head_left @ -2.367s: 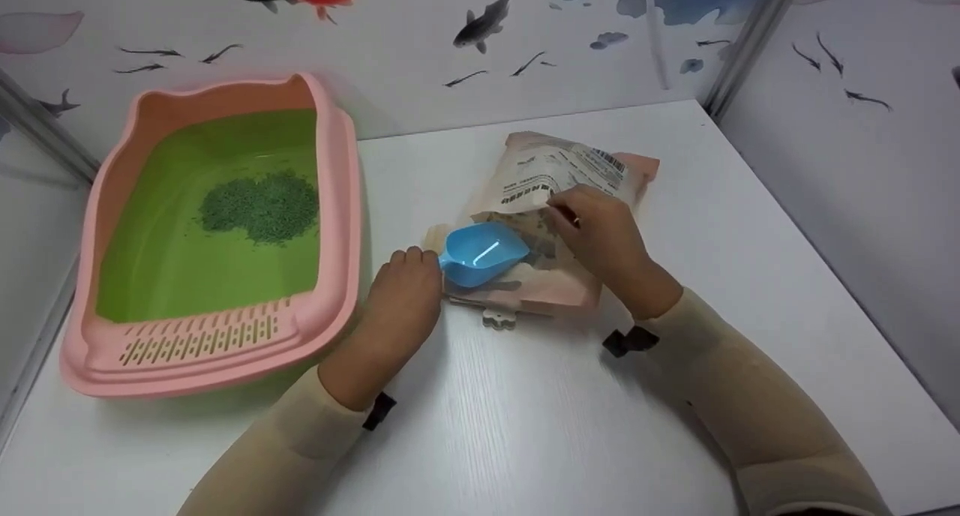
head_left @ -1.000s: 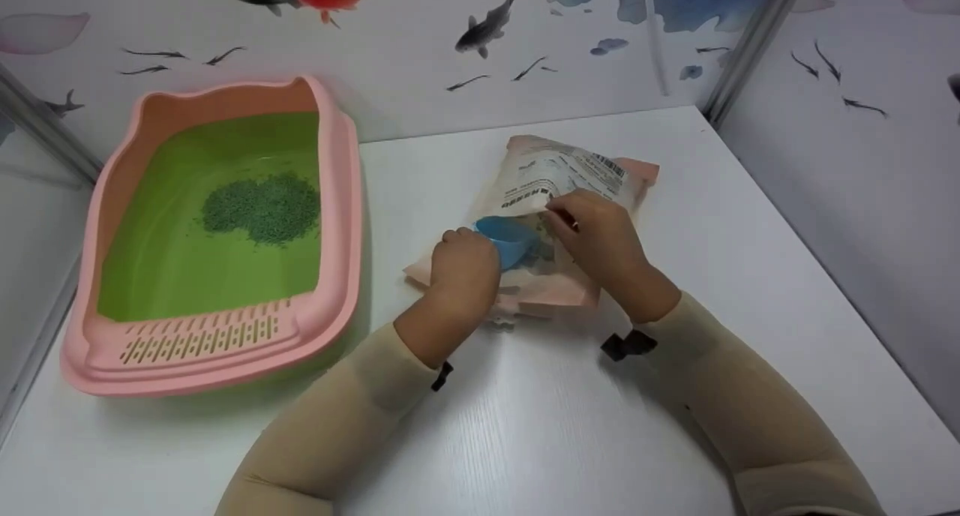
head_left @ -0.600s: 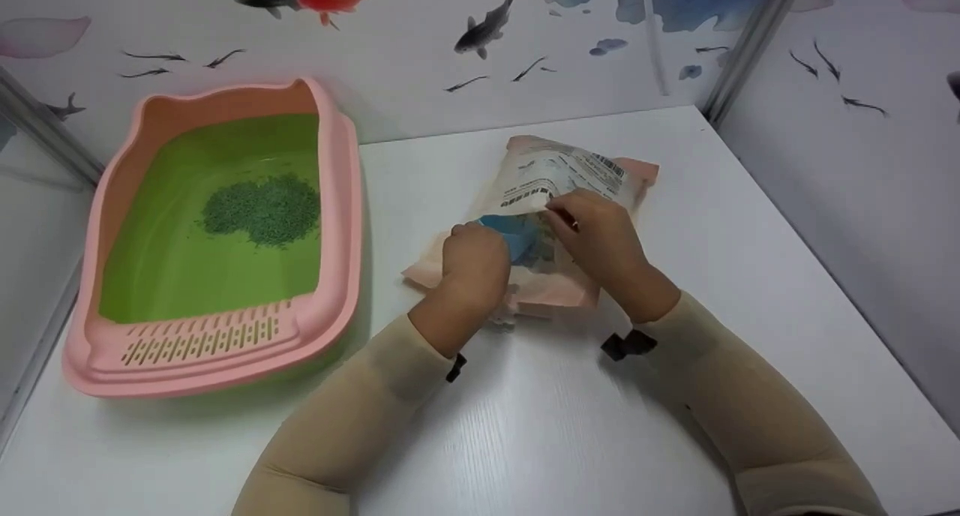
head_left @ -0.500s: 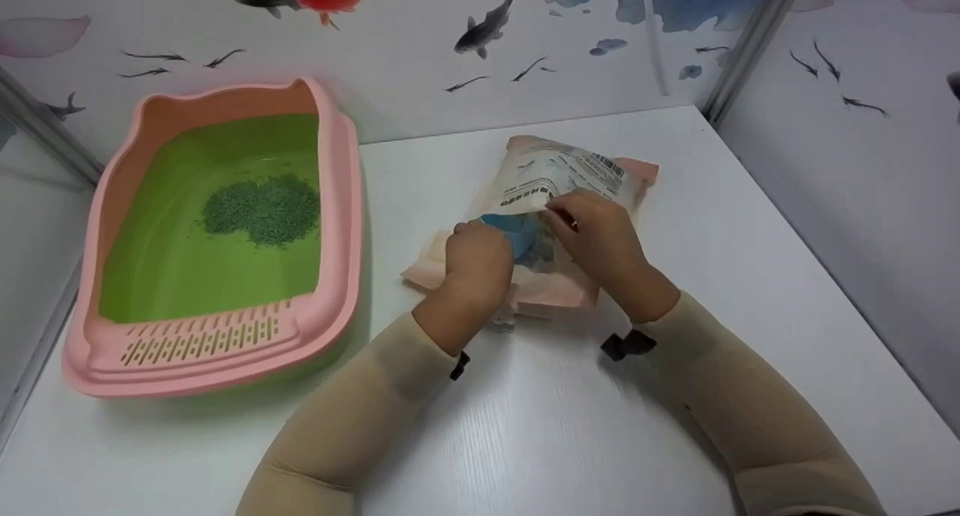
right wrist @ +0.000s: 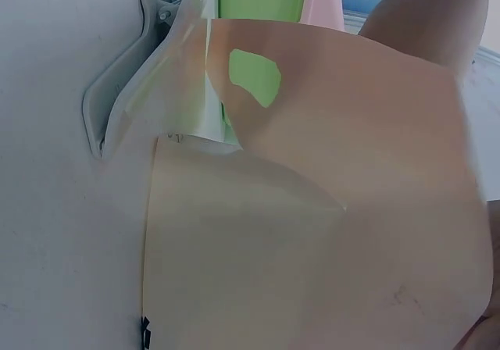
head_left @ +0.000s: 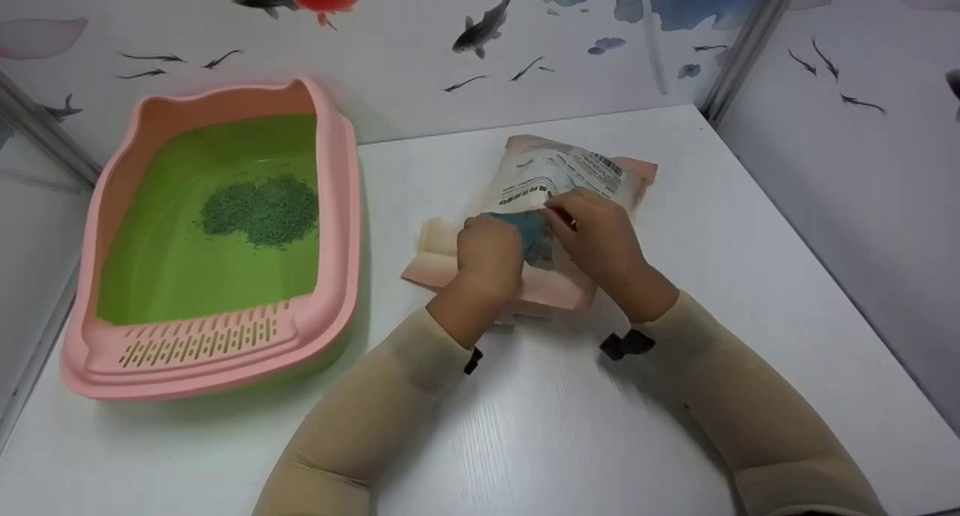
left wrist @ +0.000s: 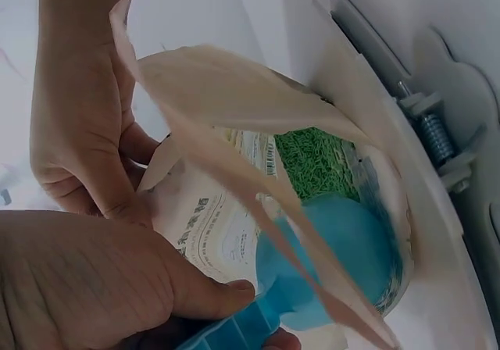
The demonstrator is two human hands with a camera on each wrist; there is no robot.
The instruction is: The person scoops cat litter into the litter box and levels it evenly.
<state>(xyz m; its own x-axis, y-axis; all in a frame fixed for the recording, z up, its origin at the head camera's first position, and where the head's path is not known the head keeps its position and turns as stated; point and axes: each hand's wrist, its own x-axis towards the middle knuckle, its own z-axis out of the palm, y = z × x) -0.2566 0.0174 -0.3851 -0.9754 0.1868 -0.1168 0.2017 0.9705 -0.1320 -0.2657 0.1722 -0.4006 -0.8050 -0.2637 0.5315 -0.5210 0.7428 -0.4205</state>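
In the head view my left hand [head_left: 491, 257] grips the handle of a blue scoop [head_left: 529, 231], its bowl pushed into the mouth of a pale pink bag [head_left: 577, 287]. The bag lies on the table with printed text facing up. My right hand [head_left: 600, 235] pinches the upper lip of the opening and holds it raised. Through the opening, the left wrist view reveals green pellets [left wrist: 316, 162] behind the translucent scoop bowl [left wrist: 344, 248]. There, the left thumb lies along the handle. The bag's pale side [right wrist: 336, 233] fills most of the right wrist view.
A pink and green litter box [head_left: 341, 261] stands on the left, with a heap of green pellets [head_left: 262, 208] inside. A grey spring clip [left wrist: 437, 139] sits at the bag's near edge. Patterned walls [head_left: 420, 43] enclose the white table [head_left: 540, 411].
My left hand has moved right and carried the scoop from above the bag into its opening; the bowl is now mostly hidden. My right hand has kept its pinch on the lip.
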